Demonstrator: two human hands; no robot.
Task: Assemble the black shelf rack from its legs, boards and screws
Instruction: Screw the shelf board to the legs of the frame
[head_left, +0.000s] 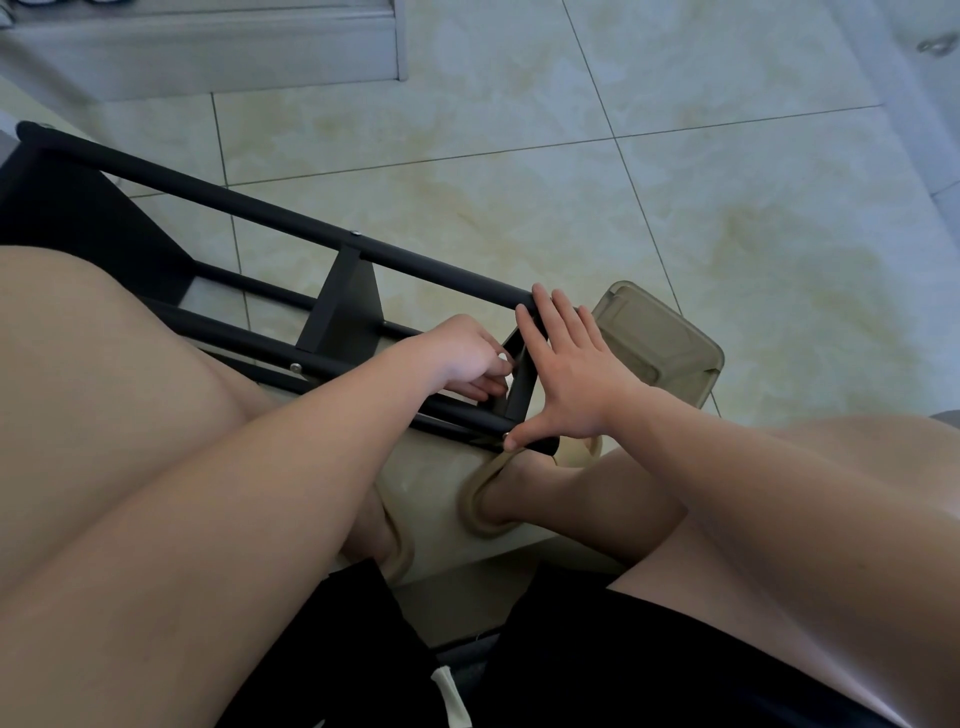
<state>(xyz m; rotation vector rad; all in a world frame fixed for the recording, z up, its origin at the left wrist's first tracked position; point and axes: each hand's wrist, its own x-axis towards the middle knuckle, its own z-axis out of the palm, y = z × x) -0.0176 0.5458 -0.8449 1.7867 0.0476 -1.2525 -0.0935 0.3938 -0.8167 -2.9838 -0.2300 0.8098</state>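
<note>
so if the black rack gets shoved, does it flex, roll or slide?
Probably stiff: the black rack has boards fixed between its legs, screw heads showing. Unlikely to roll, since it lies as a wide frame. It may slide on the glossy floor tiles; the right hand presses flat on it.

1. The floor (519, 114) is laid with large glossy cream tiles, marbled with yellowish veins and split by thin dark grout lines.
2. At the top left stands the pale grey base of a piece of furniture (208, 47), with a stepped plinth edge.
3. At the top right, a pale surface carries a small metal handle (937, 41).
4. Soft, cool light leaves a bluish sheen on the far tiles.
</note>
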